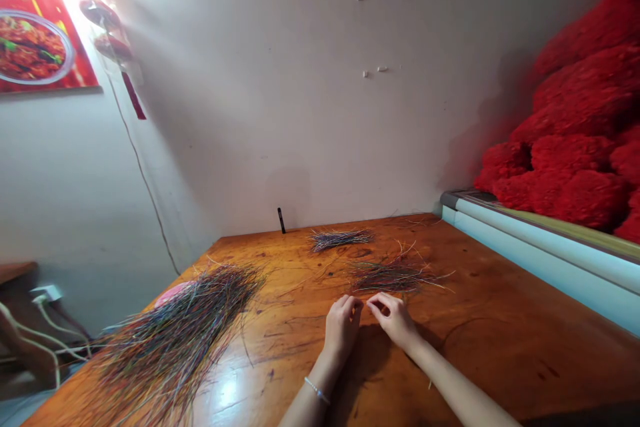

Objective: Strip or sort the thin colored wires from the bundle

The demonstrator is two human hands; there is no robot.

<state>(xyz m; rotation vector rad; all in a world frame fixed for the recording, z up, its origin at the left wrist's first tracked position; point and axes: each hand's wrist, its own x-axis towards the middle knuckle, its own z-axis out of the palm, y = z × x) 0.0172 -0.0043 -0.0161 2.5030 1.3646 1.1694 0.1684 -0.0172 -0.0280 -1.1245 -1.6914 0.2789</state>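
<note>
My left hand [343,325] and my right hand [393,319] are close together above the wooden table [300,347], each with thumb and fingers pinched. Whatever lies between the fingertips is too fine to make out. Just beyond them is a loose pile of thin coloured wires [390,276], spread in several directions. Farther back lies a tidier bundle of short wires [343,239]. A large heap of long multicoloured wires [185,333] covers the left side of the table. A beaded bracelet [317,390] circles my left wrist.
A black pen-like stick [281,221] stands upright at the back edge by the wall. Stacked red fluffy bundles [575,167] rest on a pale ledge [540,240] at the right. A pink object [173,294] shows behind the large heap. Cables and a white plug [46,293] are at far left.
</note>
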